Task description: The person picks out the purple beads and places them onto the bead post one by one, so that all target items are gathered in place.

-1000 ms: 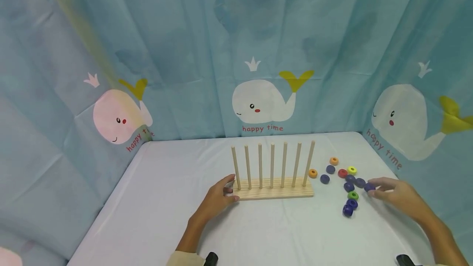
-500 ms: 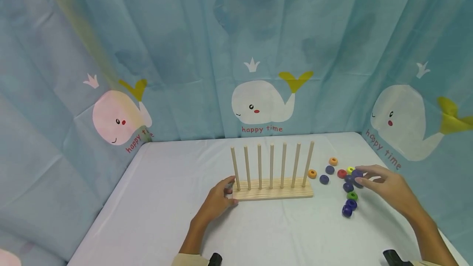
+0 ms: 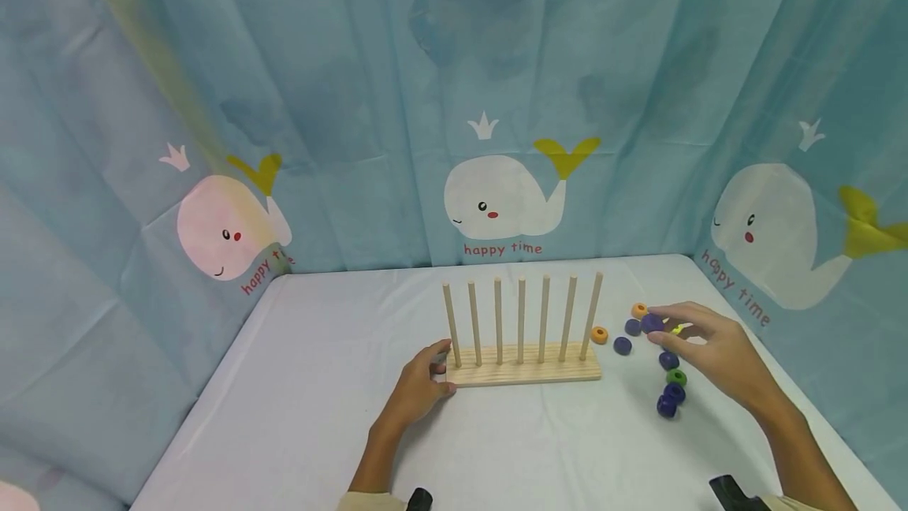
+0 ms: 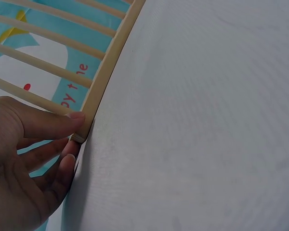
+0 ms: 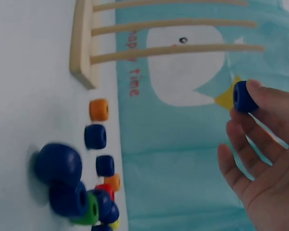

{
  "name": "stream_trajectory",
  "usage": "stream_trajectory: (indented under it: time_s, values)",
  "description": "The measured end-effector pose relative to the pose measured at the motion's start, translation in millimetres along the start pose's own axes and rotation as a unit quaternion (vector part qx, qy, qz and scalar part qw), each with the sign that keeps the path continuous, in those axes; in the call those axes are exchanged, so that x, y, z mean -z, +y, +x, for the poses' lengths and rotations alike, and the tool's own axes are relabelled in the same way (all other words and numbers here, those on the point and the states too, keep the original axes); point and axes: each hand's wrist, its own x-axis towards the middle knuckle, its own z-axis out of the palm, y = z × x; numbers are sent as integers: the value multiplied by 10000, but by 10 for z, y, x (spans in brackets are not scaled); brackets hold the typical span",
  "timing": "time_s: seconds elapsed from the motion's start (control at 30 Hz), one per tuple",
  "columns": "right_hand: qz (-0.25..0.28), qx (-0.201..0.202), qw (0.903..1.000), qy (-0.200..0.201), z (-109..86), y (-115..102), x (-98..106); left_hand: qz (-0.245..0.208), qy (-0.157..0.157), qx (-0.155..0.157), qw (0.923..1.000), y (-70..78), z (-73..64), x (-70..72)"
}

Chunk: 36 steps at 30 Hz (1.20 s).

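A wooden peg stand (image 3: pixel 525 371) with a row of upright dowels is at the middle of the table. My left hand (image 3: pixel 414 386) grips the left end of its base, the thumb (image 4: pixel 62 124) along the front edge and other fingers behind. Between thumb and fingertips, my right hand (image 3: pixel 723 353) pinches a blue bead (image 5: pixel 243 97) above the table. In the right wrist view the bead's hole faces the stand side. More blue beads (image 3: pixel 623 346) and a green bead (image 3: pixel 676 378) lie below and left of this hand. It partly hides the yellow bead (image 3: pixel 677 330) in the head view.
One orange bead (image 3: pixel 599 335) lies beside the stand's right end, another orange bead (image 3: pixel 639 311) farther back. A red bead (image 5: pixel 109 189) shows in the right wrist view. A whale-printed curtain (image 3: pixel 355 180) hangs around the white-covered table (image 3: pixel 319 353).
My right hand has picked up the blue bead from the right edge of the group and carried it left and up toward the stand. My left hand stays on the base.
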Motion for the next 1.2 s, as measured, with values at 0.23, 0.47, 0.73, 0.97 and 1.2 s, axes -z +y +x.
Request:
stream_trajectory:
  time_s: [0.23,0.47,0.73,0.97,1.2]
  values:
    - [70,318,9994,106,78,-264,-55,-1,47,-10,10000,1,-10,1]
    - [270,811,9959,305,164,-475,-147,-26,146,80,9999,8,-14,-19]
    - [639,1446,9873,148,261,-685,-258,102,281,16,9996,-11,-22,-32]
    - [879,1813,9795,63,330,-878,-336,35,272,62,9996,-30,-29,-32]
    - [890,2215,9703,383,378,-1199,-327,-7,228,51,9997,-29,-24,-22]
